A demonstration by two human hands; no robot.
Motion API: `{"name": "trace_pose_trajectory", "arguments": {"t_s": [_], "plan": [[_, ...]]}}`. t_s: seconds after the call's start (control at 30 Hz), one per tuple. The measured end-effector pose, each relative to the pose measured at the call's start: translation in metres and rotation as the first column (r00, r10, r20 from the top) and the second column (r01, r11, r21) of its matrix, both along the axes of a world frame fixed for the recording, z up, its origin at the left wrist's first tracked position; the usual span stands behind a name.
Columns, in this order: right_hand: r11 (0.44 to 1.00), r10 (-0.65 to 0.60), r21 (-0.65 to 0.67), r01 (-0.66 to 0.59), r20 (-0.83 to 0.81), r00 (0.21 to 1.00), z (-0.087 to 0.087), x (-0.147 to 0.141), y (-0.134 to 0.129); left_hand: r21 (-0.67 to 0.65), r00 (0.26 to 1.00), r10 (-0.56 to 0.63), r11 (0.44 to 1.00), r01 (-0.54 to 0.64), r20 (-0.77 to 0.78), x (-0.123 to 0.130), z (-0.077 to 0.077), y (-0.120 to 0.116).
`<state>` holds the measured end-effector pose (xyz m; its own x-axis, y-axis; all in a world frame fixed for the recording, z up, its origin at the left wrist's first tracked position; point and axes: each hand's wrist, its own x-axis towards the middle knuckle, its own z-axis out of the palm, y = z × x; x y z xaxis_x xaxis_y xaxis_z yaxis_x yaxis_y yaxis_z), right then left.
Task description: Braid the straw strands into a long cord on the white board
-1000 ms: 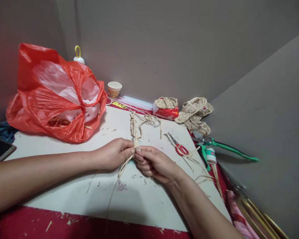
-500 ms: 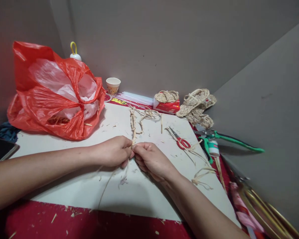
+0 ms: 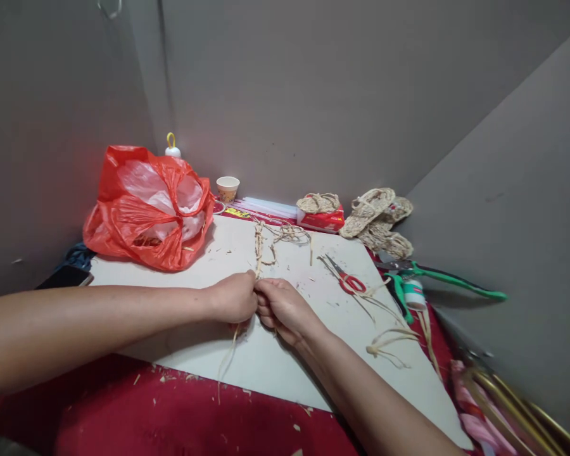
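Observation:
My left hand (image 3: 235, 297) and my right hand (image 3: 281, 305) meet over the white board (image 3: 194, 361), both closed on the near end of a braided straw cord (image 3: 259, 244). The cord runs away from me, flat on the board, and curls into a hook beside loose strands (image 3: 292, 234). A thin straw tail (image 3: 228, 358) hangs out below my left hand. Thumb and forefinger of my right hand pinch close against my left fist. The exact spot where the strands cross is hidden by my fingers.
A red plastic bag (image 3: 147, 212) stands back left, near a paper cup (image 3: 228, 189). Woven straw sandals (image 3: 370, 212) and a red box (image 3: 330, 220) line the back. Red-handled scissors (image 3: 351, 283), green-handled shears (image 3: 456, 282) and straw strips (image 3: 392, 342) lie right.
The view has shifted, so the bag appears smaller and farther right. My left hand has rolled over, its back now more toward me, and the hanging straw tail has swung.

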<state>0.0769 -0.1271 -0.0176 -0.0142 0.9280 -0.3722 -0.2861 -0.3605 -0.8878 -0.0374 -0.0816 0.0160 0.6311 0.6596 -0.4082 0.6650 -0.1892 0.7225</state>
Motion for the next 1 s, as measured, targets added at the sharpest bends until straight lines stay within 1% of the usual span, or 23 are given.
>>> {"name": "trace_pose_trajectory", "arguments": {"t_s": [0.1, 0.17, 0.23, 0.33, 0.37, 0.4, 0.43, 0.47, 0.5, 0.53, 0.57, 0.6, 0.63, 0.67, 0.7, 0.73, 0.77, 0.83, 0.93, 1.0], "plan": [[0.999, 0.023, 0.026, -0.023, -0.015, 1.000, -0.002, 0.000, -0.001, -0.012, 0.999, 0.022, 1.000, -0.021, 0.038, 0.002, -0.007, -0.005], [0.998, 0.038, 0.043, -0.037, -0.020, 0.999, -0.002, 0.001, -0.001, -0.049, 0.996, 0.027, 0.999, -0.023, 0.082, 0.001, -0.009, -0.009], [0.997, 0.057, 0.054, -0.055, -0.026, 0.998, -0.002, 0.003, -0.001, -0.107, 0.992, 0.018, 0.994, -0.004, 0.124, -0.004, -0.004, -0.014], [0.992, 0.113, 0.053, -0.111, -0.044, 0.993, 0.001, 0.010, 0.001, -0.212, 0.995, -0.014, 0.977, 0.036, 0.102, -0.018, 0.011, -0.015], [0.990, 0.137, 0.048, -0.135, -0.051, 0.989, 0.002, 0.013, 0.001, -0.208, 0.996, -0.005, 0.978, 0.023, 0.087, -0.024, 0.017, -0.013], [0.986, 0.161, 0.043, -0.159, -0.056, 0.985, 0.003, 0.016, 0.001, -0.164, 0.995, 0.017, 0.986, -0.001, 0.098, -0.029, 0.020, -0.009], [0.983, 0.182, 0.038, -0.180, -0.061, 0.981, 0.005, 0.018, 0.002, -0.077, 0.987, 0.075, 0.995, -0.064, 0.140, -0.033, 0.022, -0.004], [0.980, 0.199, 0.035, -0.197, -0.063, 0.978, 0.006, 0.020, 0.002, 0.007, 0.969, 0.126, 0.991, -0.130, 0.210, -0.035, 0.022, 0.001], [0.977, 0.212, 0.033, -0.210, -0.064, 0.975, 0.006, 0.022, 0.002, 0.039, 0.943, 0.159, 0.983, -0.178, 0.292, -0.036, 0.019, 0.007], [0.975, 0.222, 0.033, -0.220, -0.062, 0.973, 0.007, 0.023, 0.003, 0.006, 0.919, 0.182, 0.981, -0.196, 0.351, -0.034, 0.014, 0.011], [0.973, 0.231, 0.034, -0.229, -0.060, 0.971, 0.007, 0.024, 0.003, -0.093, 0.902, 0.205, 0.979, -0.183, 0.380, -0.031, 0.009, 0.014], [0.971, 0.239, 0.035, -0.237, -0.056, 0.970, 0.008, 0.025, 0.003, -0.220, 0.893, 0.216, 0.966, -0.137, 0.395, -0.026, 0.003, 0.016], [0.969, 0.248, 0.033, -0.246, -0.051, 0.967, 0.008, 0.026, 0.004, -0.342, 0.892, 0.215, 0.937, -0.073, 0.398, -0.021, -0.002, 0.016], [0.967, 0.255, 0.030, -0.254, -0.046, 0.966, 0.007, 0.028, 0.004, -0.432, 0.896, 0.211, 0.902, -0.024, 0.391, -0.016, -0.006, 0.016], [0.965, 0.262, 0.027, -0.261, -0.043, 0.964, 0.007, 0.030, 0.005, -0.486, 0.902, 0.197, 0.874, 0.016, 0.383, -0.012, -0.008, 0.015], [0.963, 0.270, 0.022, -0.270, -0.041, 0.962, 0.007, 0.032, 0.006, -0.509, 0.909, 0.180, 0.860, 0.041, 0.376, -0.009, -0.009, 0.015], [0.959, 0.282, 0.017, -0.282, -0.039, 0.958, 0.006, 0.034, 0.006, -0.507, 0.917, 0.158, 0.860, 0.055, 0.368, -0.007, -0.009, 0.015], [0.951, 0.311, 0.009, -0.310, -0.026, 0.950, 0.006, 0.039, 0.007, -0.441, 0.928, 0.095, 0.894, 0.080, 0.360, -0.006, -0.010, 0.017], [0.940, 0.342, -0.010, -0.342, 0.043, 0.939, 0.007, 0.043, 0.008, -0.242, 0.925, -0.037, 0.960, 0.138, 0.378, -0.008, -0.013, 0.025], [0.939, 0.344, -0.032, -0.343, 0.110, 0.932, 0.008, 0.044, 0.007, -0.147, 0.910, -0.114, 0.972, 0.185, 0.398, -0.009, -0.017, 0.030]]}}
